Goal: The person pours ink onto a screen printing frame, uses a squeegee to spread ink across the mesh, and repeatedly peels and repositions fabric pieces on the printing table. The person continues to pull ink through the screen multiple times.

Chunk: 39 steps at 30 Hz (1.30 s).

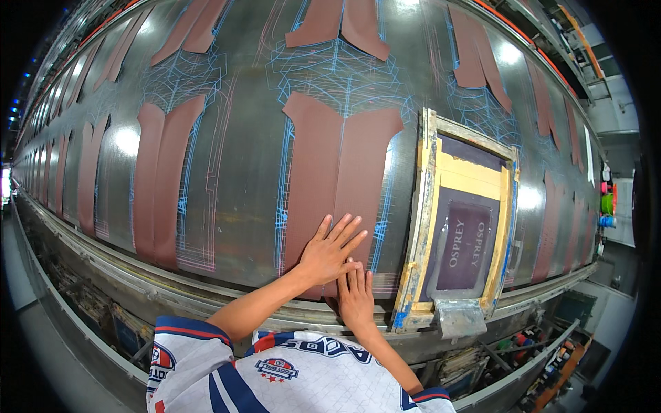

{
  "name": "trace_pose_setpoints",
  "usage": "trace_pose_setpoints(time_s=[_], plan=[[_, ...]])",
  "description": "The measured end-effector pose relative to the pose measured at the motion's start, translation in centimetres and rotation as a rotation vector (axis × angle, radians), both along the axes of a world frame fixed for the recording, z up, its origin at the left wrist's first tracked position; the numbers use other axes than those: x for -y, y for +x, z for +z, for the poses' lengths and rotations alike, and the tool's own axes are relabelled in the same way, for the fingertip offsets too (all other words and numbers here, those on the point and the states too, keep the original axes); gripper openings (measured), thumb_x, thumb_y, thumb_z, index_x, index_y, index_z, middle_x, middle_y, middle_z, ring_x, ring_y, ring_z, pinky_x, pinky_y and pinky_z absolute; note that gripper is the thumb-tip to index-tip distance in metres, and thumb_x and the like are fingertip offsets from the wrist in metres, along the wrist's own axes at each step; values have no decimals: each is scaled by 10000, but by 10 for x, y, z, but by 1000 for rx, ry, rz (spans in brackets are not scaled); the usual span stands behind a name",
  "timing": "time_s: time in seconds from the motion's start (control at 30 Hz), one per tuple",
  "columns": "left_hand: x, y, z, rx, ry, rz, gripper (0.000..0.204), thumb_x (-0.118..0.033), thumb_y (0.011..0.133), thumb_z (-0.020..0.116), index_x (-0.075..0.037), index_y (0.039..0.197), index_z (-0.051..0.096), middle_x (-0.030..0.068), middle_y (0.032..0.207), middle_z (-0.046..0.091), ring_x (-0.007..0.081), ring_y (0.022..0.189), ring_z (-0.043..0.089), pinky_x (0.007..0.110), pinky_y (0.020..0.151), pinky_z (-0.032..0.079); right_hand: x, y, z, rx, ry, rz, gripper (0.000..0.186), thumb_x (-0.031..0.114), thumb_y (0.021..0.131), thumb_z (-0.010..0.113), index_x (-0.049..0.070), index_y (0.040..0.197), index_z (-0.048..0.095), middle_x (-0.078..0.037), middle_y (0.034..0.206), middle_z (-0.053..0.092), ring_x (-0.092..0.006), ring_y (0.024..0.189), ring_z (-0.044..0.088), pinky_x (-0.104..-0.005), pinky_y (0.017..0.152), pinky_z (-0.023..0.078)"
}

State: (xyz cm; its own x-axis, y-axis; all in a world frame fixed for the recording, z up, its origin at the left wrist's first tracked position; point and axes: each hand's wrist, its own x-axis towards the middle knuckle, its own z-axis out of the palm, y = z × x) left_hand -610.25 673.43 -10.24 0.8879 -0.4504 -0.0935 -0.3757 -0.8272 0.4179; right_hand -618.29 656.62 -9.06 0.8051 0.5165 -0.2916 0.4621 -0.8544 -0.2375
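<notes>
Both of my hands rest on a maroon fabric panel laid on a long dark printing table. My left hand lies flat near the panel's lower end, its fingers spread. Just below and to the right, my right hand has its fingers stretched out over the panel's near edge, the fingertips close to the left hand. The panel has two halves meeting along a middle line. To the right stands a screen printing frame with yellow tape, a dark mesh and a metal plate at its near end.
More maroon panels lie in rows left, right and beyond. Blue and pink outlines mark the tabletop. A metal rail runs along the near edge. Below it are shelves with stored frames. Coloured containers stand at the far right.
</notes>
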Motion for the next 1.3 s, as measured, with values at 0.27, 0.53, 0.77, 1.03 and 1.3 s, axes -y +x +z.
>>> trace_pose_setpoints(time_s=[0.27,0.53,0.77,1.03,1.3], plan=[[-23,86,-12,163,-188,442,597,-363,940,642,-106,1460,499,117,1476,437,298,1397,346,537,1084,290,8,14,37,-179,106,-29,778,204,821,770,88,1510,427,-213,1584,348,-385,1490,289,-551,1202,228],[18,64,12,14,-200,784,653,-253,865,734,-41,1436,497,173,1317,400,345,1224,351,510,965,272,20,-7,4,-155,261,-124,736,308,890,725,110,1526,414,-206,1589,347,-432,1476,298,-609,1166,252],[19,63,7,46,-248,783,631,-208,883,713,-50,1449,484,149,1286,425,304,1210,367,473,953,262,22,-11,-3,-162,300,-149,718,294,886,724,121,1520,437,-199,1601,335,-428,1490,273,-606,1171,228],[16,65,2,171,-226,721,515,-159,884,703,-40,1371,585,114,1163,510,269,1111,441,453,888,275,23,-13,-6,-176,307,-153,728,289,879,730,124,1524,435,-192,1606,331,-423,1497,259,-596,1187,187],[8,67,3,146,-232,735,499,-127,883,688,-70,1370,594,82,1149,529,257,1082,467,447,897,291,22,-10,-3,-175,300,-159,715,282,884,715,127,1523,433,-191,1603,335,-426,1488,275,-610,1172,215]])
